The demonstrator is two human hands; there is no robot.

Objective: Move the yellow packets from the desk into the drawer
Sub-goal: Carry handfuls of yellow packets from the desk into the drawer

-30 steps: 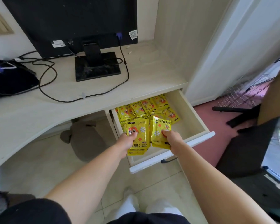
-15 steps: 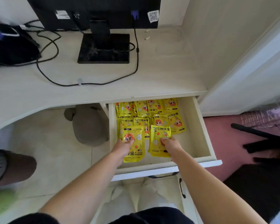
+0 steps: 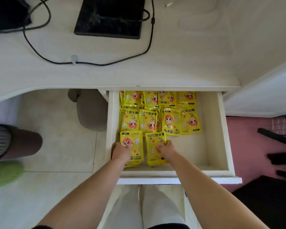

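The white drawer [image 3: 222,129] stands pulled out below the desk [image 3: 180,70]. Several yellow hand-warmer packets [image 3: 170,123] lie in rows at its back and middle. My left hand [image 3: 121,153] grips a small stack of yellow packets [image 3: 136,147] at the front left of the drawer, low on its floor. Beside it, my right hand [image 3: 166,150] pinches another yellow packet [image 3: 153,157] just to the right. Both wrists hide the near ends of these packets. No packets show on the desk top.
A black monitor base [image 3: 109,17] and a looping black cable [image 3: 89,63] lie on the desk. A grey lump [image 3: 91,111] sits on the floor under the desk. Another person's leg [image 3: 18,142] stands at left; black chair legs [image 3: 277,139] at right.
The view has tilted down and closer over the drawer. Both hands have lowered their packets from above the drawer's front to its floor, in front of the other rows.
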